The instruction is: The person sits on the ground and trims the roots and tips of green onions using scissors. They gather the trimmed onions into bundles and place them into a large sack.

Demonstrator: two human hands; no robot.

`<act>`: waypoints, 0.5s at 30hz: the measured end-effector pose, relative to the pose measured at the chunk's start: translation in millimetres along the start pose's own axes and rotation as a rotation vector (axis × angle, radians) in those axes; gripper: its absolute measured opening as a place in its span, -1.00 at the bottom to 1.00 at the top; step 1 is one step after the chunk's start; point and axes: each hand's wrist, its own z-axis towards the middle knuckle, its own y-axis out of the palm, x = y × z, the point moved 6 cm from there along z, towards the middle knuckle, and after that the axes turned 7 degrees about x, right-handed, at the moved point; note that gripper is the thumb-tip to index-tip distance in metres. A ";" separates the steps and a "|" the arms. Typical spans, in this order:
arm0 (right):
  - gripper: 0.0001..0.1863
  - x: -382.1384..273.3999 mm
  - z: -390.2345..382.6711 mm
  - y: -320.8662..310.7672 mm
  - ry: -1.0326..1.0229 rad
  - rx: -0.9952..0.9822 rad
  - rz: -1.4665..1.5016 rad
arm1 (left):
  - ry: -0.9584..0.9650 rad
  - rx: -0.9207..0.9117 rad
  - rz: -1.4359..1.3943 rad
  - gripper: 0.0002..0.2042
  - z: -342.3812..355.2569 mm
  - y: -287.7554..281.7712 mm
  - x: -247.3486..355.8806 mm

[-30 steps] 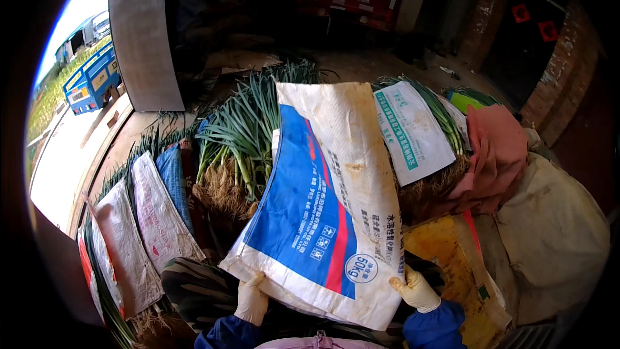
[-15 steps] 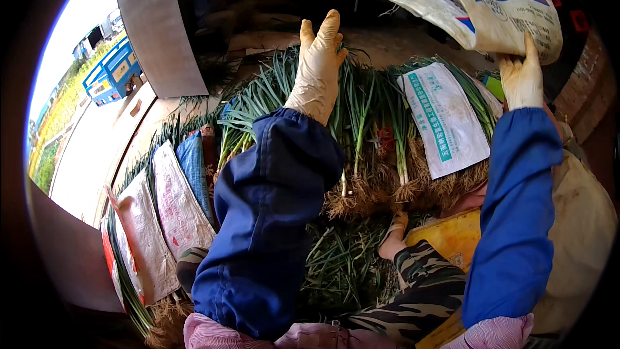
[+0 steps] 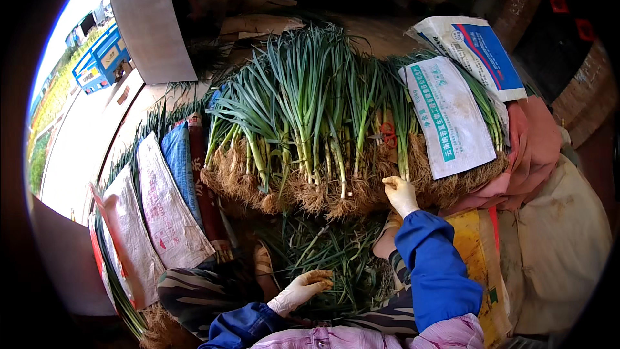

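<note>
Several thick green onions (image 3: 316, 90) lie in a wide heap before me, leaves away from me and brown roots toward me. My right hand (image 3: 402, 195), in a pale glove, is at the root ends right of the middle, its fingers loosely bent with nothing visible in them. Above my lap hovers my left hand (image 3: 303, 289), gloved too, open with fingers stretched to the right. A white sack with green print (image 3: 447, 116) covers the onions at the right. Behind it lies a white and blue sack (image 3: 481, 52). A red-handled tool, apparently scissors (image 3: 387, 134), rests among the stems.
Cut green leaves (image 3: 342, 265) litter the ground between my feet. At the left, more onions lie with white sacks (image 3: 171, 203) and a blue sack (image 3: 183, 161). A yellow sack (image 3: 475, 245) and pink cloth (image 3: 529, 148) are at the right. A blue truck (image 3: 102, 58) stands outside.
My right hand has let go of the white and blue sack, now lying at the far right, and come back to the roots. My left hand has dropped from above the leaves toward my lap.
</note>
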 end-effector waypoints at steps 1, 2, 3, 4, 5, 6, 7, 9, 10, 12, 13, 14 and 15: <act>-0.81 17.7 2.3 -0.6 0.007 0.055 -0.015 | 0.007 -0.020 0.003 -0.63 0.1 3.8 2.6; -0.81 24.6 5.9 -5.9 0.007 0.109 -0.029 | 0.020 -0.037 0.005 -0.64 -0.4 6.3 8.0; -0.82 32.8 9.3 -13.4 0.008 0.163 -0.044 | 0.032 -0.056 0.007 -0.64 0.0 9.0 11.8; -0.81 41.8 15.0 -21.5 0.014 0.197 -0.118 | 0.021 -0.036 -0.002 -0.64 1.5 9.9 12.2; -0.80 34.5 23.2 -23.4 -0.005 0.190 -0.128 | 0.020 -0.006 -0.005 -0.64 3.7 8.1 16.5; -0.78 27.8 31.8 -25.9 -0.022 0.184 -0.139 | 0.019 0.022 -0.008 -0.64 7.8 6.1 19.4; -0.74 18.8 41.0 -25.0 -0.063 0.190 -0.119 | 0.011 0.035 -0.042 -0.64 11.7 3.9 15.9; -0.60 -29.5 55.9 -10.0 -0.161 0.152 -0.093 | -0.036 0.067 -0.067 -0.65 12.3 2.1 16.0; -0.52 -47.3 66.2 -7.7 -0.339 0.223 -0.128 | -0.054 0.068 -0.104 -0.65 11.5 6.2 17.7; -0.43 -95.1 75.0 9.3 -0.504 0.302 -0.364 | -0.074 0.079 -0.111 -0.66 11.4 4.9 13.9; -0.47 -95.4 84.6 22.6 -0.484 0.274 -0.461 | -0.089 0.073 -0.096 -0.65 12.2 4.6 11.4; -0.51 -93.7 94.7 32.1 -0.469 0.244 -0.562 | -0.101 0.065 -0.089 -0.64 14.3 5.0 8.5; -0.64 -89.2 99.5 34.0 -0.335 0.114 -0.647 | -0.110 0.055 -0.069 -0.64 17.9 4.4 5.1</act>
